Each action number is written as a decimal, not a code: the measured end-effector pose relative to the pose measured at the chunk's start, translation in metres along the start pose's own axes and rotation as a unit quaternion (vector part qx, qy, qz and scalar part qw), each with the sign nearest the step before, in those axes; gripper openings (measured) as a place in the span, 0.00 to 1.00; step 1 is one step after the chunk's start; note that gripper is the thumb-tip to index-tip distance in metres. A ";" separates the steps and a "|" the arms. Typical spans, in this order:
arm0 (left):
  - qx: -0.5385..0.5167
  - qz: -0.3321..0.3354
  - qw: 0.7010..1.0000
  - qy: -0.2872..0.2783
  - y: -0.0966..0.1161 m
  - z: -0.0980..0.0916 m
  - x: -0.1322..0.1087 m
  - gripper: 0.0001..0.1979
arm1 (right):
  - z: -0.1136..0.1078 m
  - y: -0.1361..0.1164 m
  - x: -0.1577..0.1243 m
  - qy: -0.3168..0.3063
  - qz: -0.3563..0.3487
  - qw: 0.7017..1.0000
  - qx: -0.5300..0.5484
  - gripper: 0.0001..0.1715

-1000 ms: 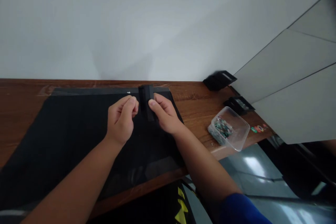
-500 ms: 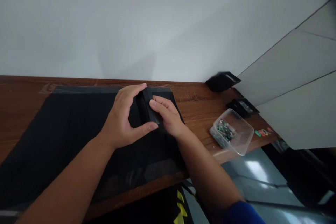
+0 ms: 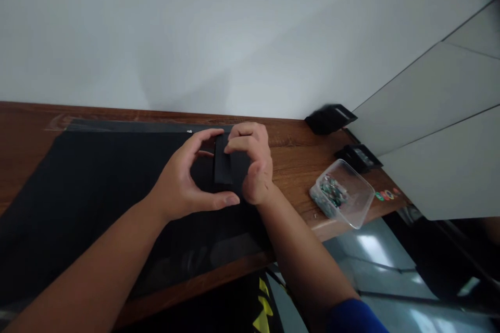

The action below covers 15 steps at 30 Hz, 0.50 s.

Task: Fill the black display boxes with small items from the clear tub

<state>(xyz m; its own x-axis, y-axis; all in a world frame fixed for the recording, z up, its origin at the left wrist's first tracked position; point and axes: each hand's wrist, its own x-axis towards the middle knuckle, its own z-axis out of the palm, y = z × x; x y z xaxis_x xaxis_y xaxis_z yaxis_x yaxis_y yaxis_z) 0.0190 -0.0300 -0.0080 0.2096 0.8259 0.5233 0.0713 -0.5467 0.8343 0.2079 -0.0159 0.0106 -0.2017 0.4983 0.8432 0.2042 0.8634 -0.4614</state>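
Both hands hold a small black rectangular part [image 3: 223,165] over a black mat [image 3: 97,192] on a wooden table [image 3: 297,151]. My left hand [image 3: 187,177] grips it from the left, with the thumb under its near end and the fingers curved over its far end. My right hand [image 3: 253,162] curls over the part's top and right side, fingertips pressed on its upper end. The part stands roughly on edge, long side running away from me.
A clear plastic box [image 3: 344,193] with small coloured pieces sits near the table's right edge. Two black parts [image 3: 330,117] [image 3: 357,157] lie by the grey panels at right. Small coloured rings [image 3: 385,195] lie beside the box. A white wall rises behind the table.
My left hand opened from a pinch and took hold of the black part's ends. My right hand rose from the part's side and curled over its top.
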 end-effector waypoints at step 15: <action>-0.172 0.090 0.980 0.037 0.012 0.061 -0.020 0.27 | 0.023 -0.012 -0.014 0.025 0.088 0.996 0.010 0.43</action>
<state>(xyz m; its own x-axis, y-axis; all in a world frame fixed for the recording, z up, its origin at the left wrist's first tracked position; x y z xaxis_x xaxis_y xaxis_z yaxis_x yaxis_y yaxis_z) 0.0754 -0.0614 -0.0195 0.1164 0.7353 0.6677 -0.2969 -0.6158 0.7298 0.1868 -0.0312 -0.0022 -0.1158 0.6379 0.7614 0.2137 0.7646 -0.6081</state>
